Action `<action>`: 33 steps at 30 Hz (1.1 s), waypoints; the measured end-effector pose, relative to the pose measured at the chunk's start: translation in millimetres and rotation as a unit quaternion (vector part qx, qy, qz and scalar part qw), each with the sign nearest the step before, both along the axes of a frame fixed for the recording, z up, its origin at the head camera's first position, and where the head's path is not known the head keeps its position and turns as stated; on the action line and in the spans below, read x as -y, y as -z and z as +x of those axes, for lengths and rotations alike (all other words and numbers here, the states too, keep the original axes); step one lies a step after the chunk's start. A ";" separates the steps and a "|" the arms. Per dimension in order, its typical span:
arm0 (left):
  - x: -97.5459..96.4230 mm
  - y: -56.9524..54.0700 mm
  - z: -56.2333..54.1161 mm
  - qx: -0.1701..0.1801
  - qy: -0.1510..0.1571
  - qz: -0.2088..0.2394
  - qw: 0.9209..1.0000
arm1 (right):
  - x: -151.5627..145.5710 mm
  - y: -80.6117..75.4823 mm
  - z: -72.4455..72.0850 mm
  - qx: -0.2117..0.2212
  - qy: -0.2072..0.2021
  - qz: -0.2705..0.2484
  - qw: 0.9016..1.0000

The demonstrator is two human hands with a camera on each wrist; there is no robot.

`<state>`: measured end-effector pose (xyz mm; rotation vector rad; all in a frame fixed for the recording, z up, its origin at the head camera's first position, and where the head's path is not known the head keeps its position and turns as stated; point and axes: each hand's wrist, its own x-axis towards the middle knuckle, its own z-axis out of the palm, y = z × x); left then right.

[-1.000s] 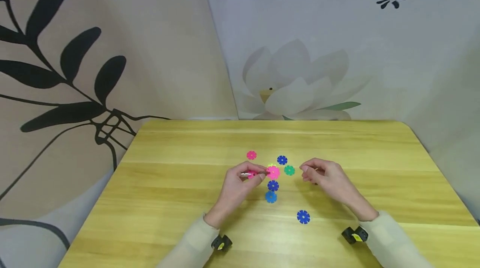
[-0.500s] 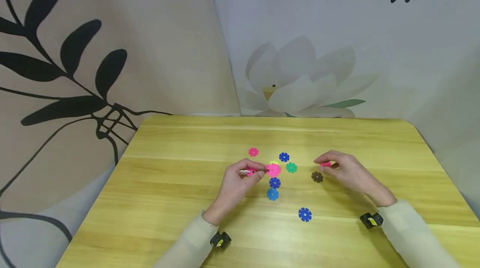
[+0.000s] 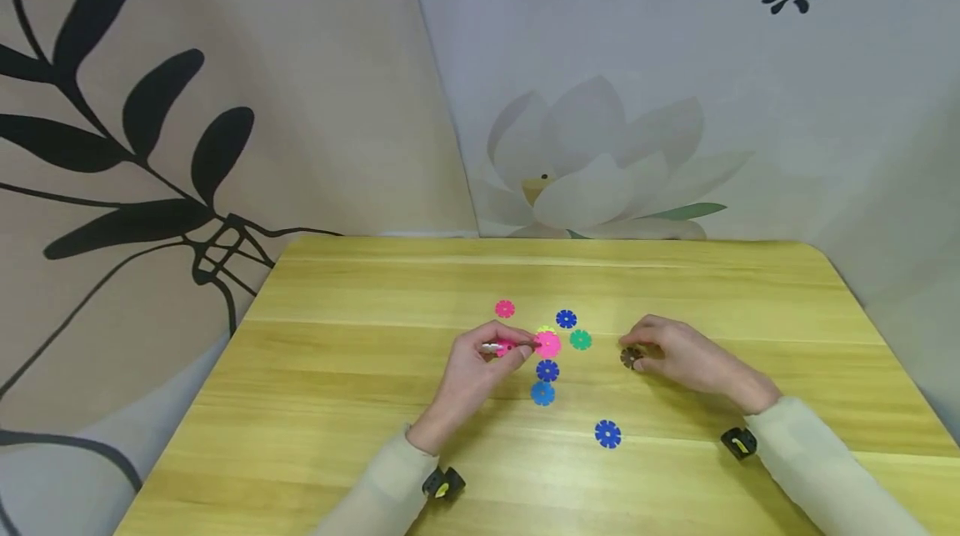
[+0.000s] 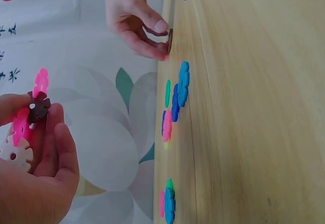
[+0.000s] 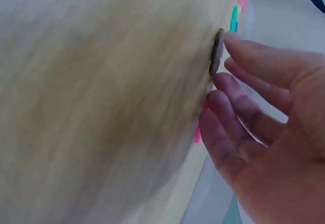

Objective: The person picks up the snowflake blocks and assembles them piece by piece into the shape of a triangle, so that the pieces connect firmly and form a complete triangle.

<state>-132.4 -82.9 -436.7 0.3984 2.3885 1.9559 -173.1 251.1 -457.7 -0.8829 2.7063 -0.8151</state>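
Observation:
My left hand (image 3: 480, 378) pinches a short chain of interlocking snowflake discs above the table. In the left wrist view the chain runs from a pink disc (image 4: 41, 81) through a brown disc (image 4: 39, 107) and another pink one (image 4: 21, 126) to a white disc (image 4: 15, 154). On the right, my right hand (image 3: 675, 353) has thumb and fingertips at opposite edges of a loose brown disc (image 3: 628, 358), low at the tabletop. Beneath its other fingers a loose pink disc (image 5: 198, 132) shows in the right wrist view; the hand hides it from the head view.
Loose discs lie on the wooden table (image 3: 300, 403): pink (image 3: 505, 308), dark blue (image 3: 566, 318), green (image 3: 581, 339), another dark blue (image 3: 547, 371) close to a light blue (image 3: 543, 393), and a dark blue (image 3: 607, 434) nearer the front. A printed wall backdrop (image 3: 360, 102) stands behind.
My right hand has first moved right, uncovering the loose brown disc, then come down to that disc and covered the pink one. The left hand keeps its hold on the chain.

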 end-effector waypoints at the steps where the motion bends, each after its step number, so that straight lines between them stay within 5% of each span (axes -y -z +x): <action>1: 0.1 0.1 0.3 0.000 -0.001 -0.001 1.000 | 0.3 1.0 -0.1 -0.001 -0.001 0.003 1.000; 9: -0.8 0.3 1.0 0.003 0.003 0.002 1.000 | 4.7 0.2 -0.8 0.004 0.020 0.015 1.000; 16: -1.7 0.9 1.8 0.011 0.008 0.005 1.000 | 7.5 1.7 1.8 0.040 0.029 -0.033 0.998; 33: -4.6 0.4 2.2 0.021 0.011 0.023 0.999 | 26.3 -7.9 18.9 0.030 0.089 -0.099 0.991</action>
